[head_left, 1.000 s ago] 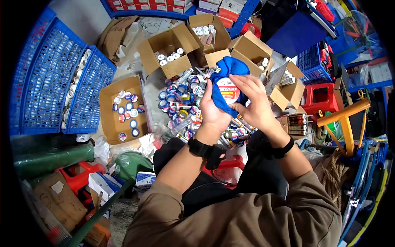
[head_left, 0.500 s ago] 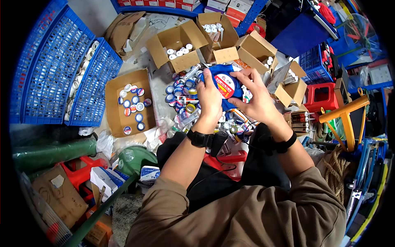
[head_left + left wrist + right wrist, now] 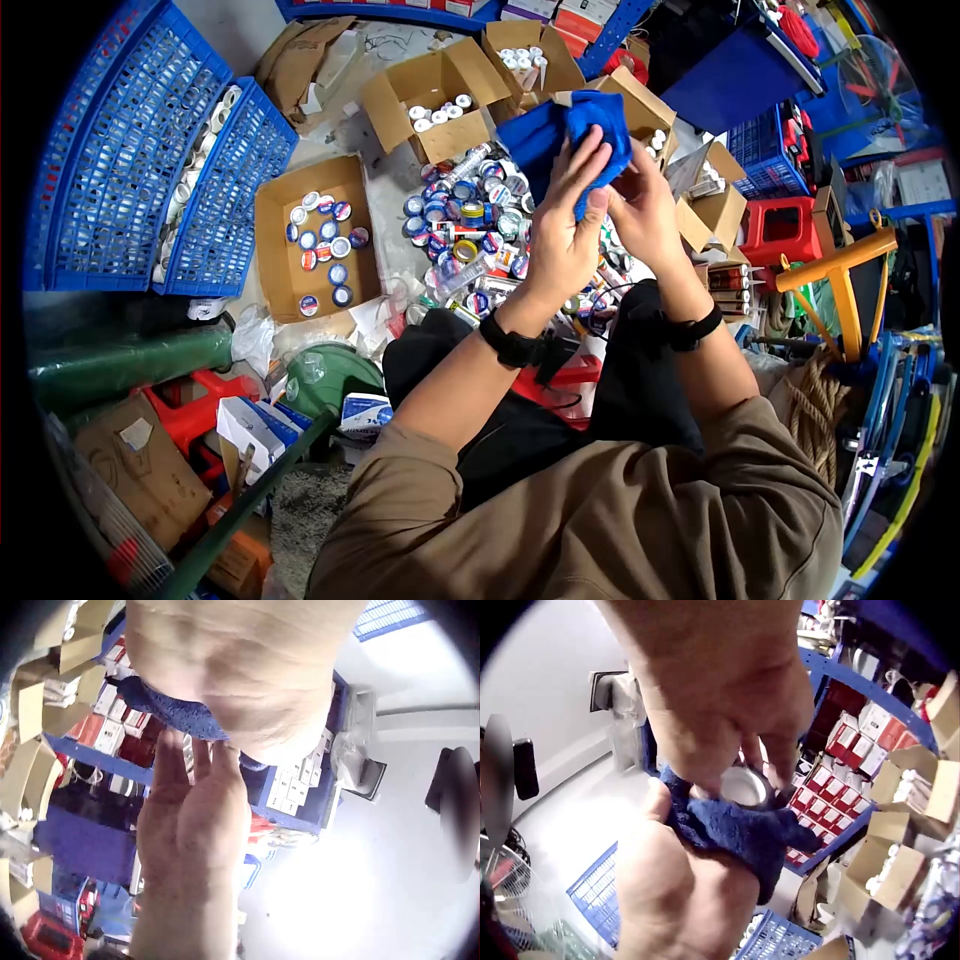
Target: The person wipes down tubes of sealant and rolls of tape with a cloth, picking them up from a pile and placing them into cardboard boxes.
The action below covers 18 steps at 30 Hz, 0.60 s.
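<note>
Both hands are raised together over a pile of tape rolls point(image 3: 465, 215). My left hand point(image 3: 565, 235) grips a bunched blue cloth point(image 3: 545, 140), with its fingers laid along it. Close on the right, my right hand point(image 3: 648, 210) has its fingers curled in at the cloth's edge. A roll of electrical tape point(image 3: 742, 786) shows its pale core in the right wrist view, held by the right fingers and partly wrapped by the cloth. From the head view the roll is hidden behind the cloth and hands.
An open carton point(image 3: 275, 235) of tape rolls stands left of the pile. Behind it are cartons point(image 3: 455, 135) with white-capped tubes. Blue crates point(image 3: 240, 185) line the left; a red stool point(image 3: 780, 235) and an orange metal frame point(image 3: 845, 290) stand right.
The tape roll's red and white label faced up earlier and is now out of sight. The cloth has come up over the roll, and the left hand has turned and shifted right toward the right hand.
</note>
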Each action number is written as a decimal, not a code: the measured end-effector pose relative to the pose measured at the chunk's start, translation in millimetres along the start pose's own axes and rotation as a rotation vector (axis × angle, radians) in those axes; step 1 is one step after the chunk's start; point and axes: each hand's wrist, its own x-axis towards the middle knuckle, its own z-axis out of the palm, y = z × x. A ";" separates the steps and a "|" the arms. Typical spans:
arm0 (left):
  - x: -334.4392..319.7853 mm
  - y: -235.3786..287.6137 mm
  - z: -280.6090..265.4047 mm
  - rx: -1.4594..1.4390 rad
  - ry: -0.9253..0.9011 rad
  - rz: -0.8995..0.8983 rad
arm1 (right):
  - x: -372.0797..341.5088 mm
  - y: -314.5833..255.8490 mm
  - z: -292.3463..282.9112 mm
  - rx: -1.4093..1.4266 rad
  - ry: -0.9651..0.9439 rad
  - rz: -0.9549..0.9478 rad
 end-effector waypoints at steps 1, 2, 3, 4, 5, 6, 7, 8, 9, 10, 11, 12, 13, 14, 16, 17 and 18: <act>4.8 -1.5 -4.7 0.080 -0.028 0.074 | -2.9 -6.9 -2.1 0.007 -0.080 0.078; 10.4 -3.4 -9.7 0.191 -0.046 0.123 | -6.7 -16.3 -3.0 -0.163 -0.141 0.186; 11.9 -8.1 -12.6 0.198 -0.033 0.122 | -9.8 -11.4 -1.9 -0.154 -0.218 0.236; 12.1 -12.5 -17.5 0.211 -0.015 0.119 | -12.5 -4.6 -0.3 -0.142 -0.303 0.285; 12.3 -16.4 -19.3 0.113 -0.005 0.099 | -13.3 -1.3 3.2 -0.126 -0.310 0.252; 11.8 -22.5 -20.6 0.105 -0.002 0.066 | -8.6 -2.0 -0.5 -0.076 -0.393 0.331; 12.2 -22.9 -23.8 0.036 0.028 -0.078 | -5.2 1.0 -0.4 0.048 -0.416 0.321; 11.2 -23.4 -27.8 -0.035 0.059 -0.222 | -2.8 4.4 1.7 0.173 -0.437 0.317; 11.9 -18.6 -33.5 0.003 0.189 -0.449 | -0.7 7.3 6.8 0.279 -0.423 0.338; 15.6 -22.1 -43.6 -0.002 0.307 -0.557 | 3.2 14.0 13.1 0.273 -0.469 0.168; 19.3 -28.3 -63.1 -0.003 0.621 -0.648 | 2.6 35.7 41.6 0.558 -0.293 0.300; 30.1 -27.5 -75.4 -0.022 0.921 -0.723 | -2.8 68.3 65.3 0.819 -0.087 0.433; 37.1 -26.9 -86.5 -0.207 1.030 -0.620 | -6.1 111.3 79.4 0.685 0.036 0.657; 41.3 -26.7 -96.7 -0.393 1.126 -0.508 | -7.5 121.4 106.1 0.697 0.056 0.825; 46.3 -22.9 -110.9 -0.492 1.203 -0.367 | -16.8 152.8 152.5 0.440 -0.333 1.015; 43.9 -16.2 -120.2 -0.588 1.121 -0.468 | -18.5 150.4 177.1 0.509 -0.568 1.008; 38.0 -12.0 -130.2 -0.682 1.036 -0.570 | -31.4 225.7 224.6 0.690 -0.692 0.925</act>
